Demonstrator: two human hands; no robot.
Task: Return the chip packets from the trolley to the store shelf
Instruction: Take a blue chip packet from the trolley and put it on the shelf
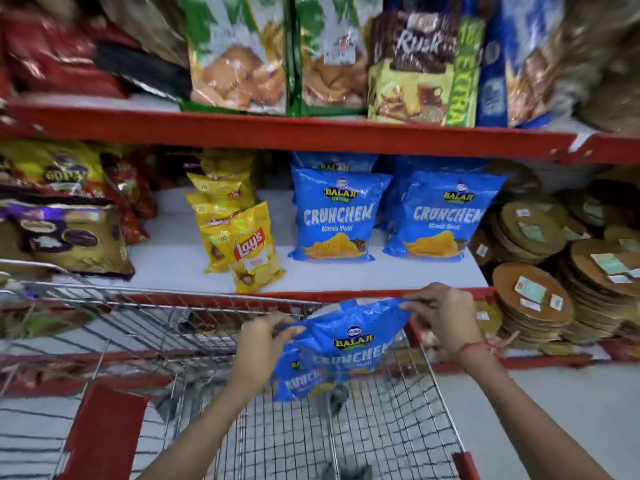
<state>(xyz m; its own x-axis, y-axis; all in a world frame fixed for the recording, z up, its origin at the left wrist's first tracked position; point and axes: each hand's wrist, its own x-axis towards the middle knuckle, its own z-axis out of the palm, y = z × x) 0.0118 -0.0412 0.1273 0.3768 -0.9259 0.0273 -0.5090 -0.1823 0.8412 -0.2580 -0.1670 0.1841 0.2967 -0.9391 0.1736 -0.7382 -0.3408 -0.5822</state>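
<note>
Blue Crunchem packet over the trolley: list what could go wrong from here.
1. Both hands, left and right, pinch only the top corners of the blue Crunchem packet; it may slip back into the trolley.
2. A second blue packet hangs just below it and could get dragged along or fall.
3. The leaning Lay's packet at the shelf edge could topple if bumped.

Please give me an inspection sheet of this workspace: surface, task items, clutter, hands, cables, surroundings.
Surface: white middle shelf, bare space at its front.
Job's things: blue Crunchem packet held over the wire trolley; a second blue packet hangs just below it; two Crunchem rows on the shelf.
Clutter: yellow Lay's packets, one leaning forward.
Hands: left hand and right hand pinch the packet's top corners.
Cables: nothing seen.
Surroundings: stacked round discs at right; snack bags above.
</note>
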